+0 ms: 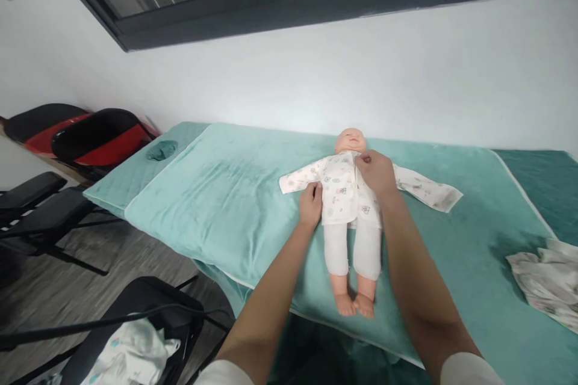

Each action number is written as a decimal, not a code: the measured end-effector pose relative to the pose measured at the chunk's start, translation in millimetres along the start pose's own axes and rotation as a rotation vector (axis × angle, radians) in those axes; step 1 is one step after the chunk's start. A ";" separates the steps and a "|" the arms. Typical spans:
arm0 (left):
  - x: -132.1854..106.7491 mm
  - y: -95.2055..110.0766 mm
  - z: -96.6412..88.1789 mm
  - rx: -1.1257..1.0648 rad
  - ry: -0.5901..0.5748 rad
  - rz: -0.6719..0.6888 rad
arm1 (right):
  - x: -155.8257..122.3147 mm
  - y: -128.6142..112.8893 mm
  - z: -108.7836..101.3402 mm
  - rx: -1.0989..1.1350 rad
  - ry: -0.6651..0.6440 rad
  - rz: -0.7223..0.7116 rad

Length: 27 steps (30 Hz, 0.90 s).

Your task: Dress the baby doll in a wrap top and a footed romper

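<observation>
A baby doll lies on its back on the bed, its head toward the wall. It wears a white printed baby shirt with both sleeves spread out sideways, and white trousers; its feet are bare. At the chest, just below the neck, my right hand pinches the shirt's front edge near the collar. My left hand is closed at the shirt's side, below the left-hand sleeve, with its fingertips at the fabric. Part of the shirt's right half is hidden behind my right hand and forearm.
A teal cover is spread over the bed, which has a face hole. Crumpled printed cloth lies at the right. White printed clothing rests on a black chair at lower left. More chairs stand left.
</observation>
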<state>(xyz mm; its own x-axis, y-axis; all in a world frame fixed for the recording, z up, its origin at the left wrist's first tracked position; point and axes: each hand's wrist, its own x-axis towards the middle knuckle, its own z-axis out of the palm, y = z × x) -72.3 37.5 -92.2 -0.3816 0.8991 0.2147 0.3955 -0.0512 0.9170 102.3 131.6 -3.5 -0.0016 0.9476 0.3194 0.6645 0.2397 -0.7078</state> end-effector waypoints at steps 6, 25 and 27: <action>-1.1 3.0 -0.4 0.025 -0.003 -0.005 | -4.9 -0.1 1.2 0.117 -0.080 -0.157; -4.5 9.7 -1.1 -0.126 -0.072 -0.077 | -88.6 93.9 -36.0 0.655 -0.199 0.409; -10.7 13.9 0.0 -0.257 -0.123 -0.099 | -88.2 88.9 -35.2 0.725 -0.257 0.396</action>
<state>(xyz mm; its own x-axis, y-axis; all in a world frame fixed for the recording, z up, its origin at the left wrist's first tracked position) -62.7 27.2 -81.8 -0.2978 0.9502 0.0919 0.1312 -0.0546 0.9898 187.8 61.9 -72.3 -0.0976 0.9872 -0.1264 0.0114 -0.1259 -0.9920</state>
